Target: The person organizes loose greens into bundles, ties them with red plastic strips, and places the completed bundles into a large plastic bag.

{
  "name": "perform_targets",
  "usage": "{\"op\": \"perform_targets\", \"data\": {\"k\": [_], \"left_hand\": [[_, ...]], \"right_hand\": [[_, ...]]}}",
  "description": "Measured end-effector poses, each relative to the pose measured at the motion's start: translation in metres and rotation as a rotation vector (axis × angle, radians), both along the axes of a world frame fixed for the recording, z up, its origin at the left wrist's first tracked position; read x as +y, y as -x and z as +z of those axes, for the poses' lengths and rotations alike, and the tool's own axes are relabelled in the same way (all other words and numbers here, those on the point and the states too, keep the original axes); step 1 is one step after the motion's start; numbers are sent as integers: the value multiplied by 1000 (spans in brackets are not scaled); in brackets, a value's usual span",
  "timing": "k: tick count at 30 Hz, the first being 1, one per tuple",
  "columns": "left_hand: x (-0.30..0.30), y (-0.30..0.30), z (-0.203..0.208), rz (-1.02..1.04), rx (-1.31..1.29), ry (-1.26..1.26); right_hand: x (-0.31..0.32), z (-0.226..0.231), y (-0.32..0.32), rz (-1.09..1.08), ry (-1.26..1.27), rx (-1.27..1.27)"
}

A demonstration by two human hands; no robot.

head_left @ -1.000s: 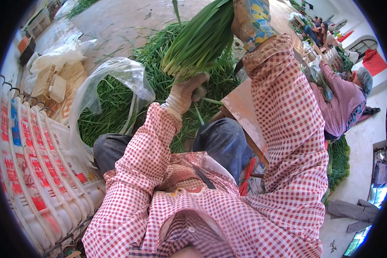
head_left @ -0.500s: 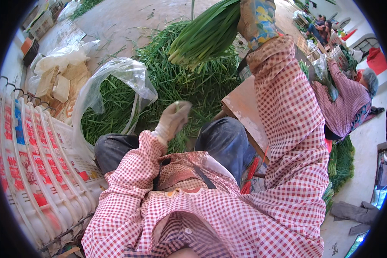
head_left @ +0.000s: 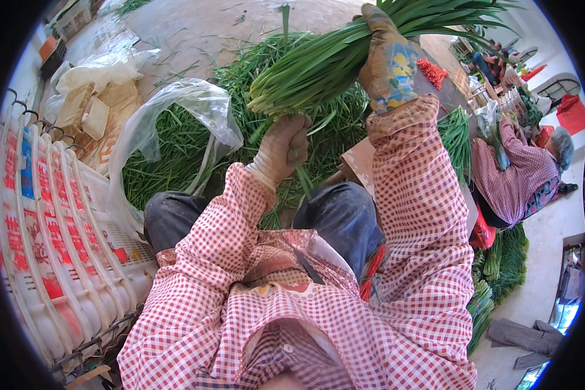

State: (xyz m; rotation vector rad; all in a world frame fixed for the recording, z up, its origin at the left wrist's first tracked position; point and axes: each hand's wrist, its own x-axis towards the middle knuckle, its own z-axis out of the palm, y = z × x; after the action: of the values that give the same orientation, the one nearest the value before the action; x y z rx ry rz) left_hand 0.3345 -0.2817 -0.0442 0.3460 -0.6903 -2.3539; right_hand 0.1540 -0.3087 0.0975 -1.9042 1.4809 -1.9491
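Observation:
A thick bundle of garlic chives (head_left: 315,73) is held up in front of me, its pale cut ends pointing left and its green leaves trailing off to the upper right. My right hand (head_left: 385,60), in a floral-patterned glove, is wrapped round the bundle. Just below the pale ends, my left hand (head_left: 282,148), in a light glove, is closed round a few loose chive leaves that stick out above and below the fist. Under both hands lies a heap of loose chives (head_left: 338,127). To its left, a clear plastic bag (head_left: 201,97) surrounds more loose greens.
White slatted crates (head_left: 65,227) stand at my left. Beyond them lie wooden blocks (head_left: 94,118) on cardboard. A pile of small red pieces (head_left: 432,73) sits past my right hand. At right, another person (head_left: 510,172) works beside more chive bundles (head_left: 500,266).
My left hand has risen from above my lap to the bundle's pale ends and now grips some leaves. The bundle has tilted flatter, with its leaves stretching right.

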Motion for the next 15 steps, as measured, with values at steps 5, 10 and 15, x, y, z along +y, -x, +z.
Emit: {"op": "perform_targets", "data": {"k": [5, 10, 15], "left_hand": [[-1, -32, -85, 106, -459, -35], [33, -47, -77, 178, -227, -11], [14, -20, -9, -72, -70, -274]], "right_hand": [[-53, -10, 90, 604, 72, -199], [-25, -18, 60, 90, 52, 120], [1, -49, 64, 79, -220, 39]]}}
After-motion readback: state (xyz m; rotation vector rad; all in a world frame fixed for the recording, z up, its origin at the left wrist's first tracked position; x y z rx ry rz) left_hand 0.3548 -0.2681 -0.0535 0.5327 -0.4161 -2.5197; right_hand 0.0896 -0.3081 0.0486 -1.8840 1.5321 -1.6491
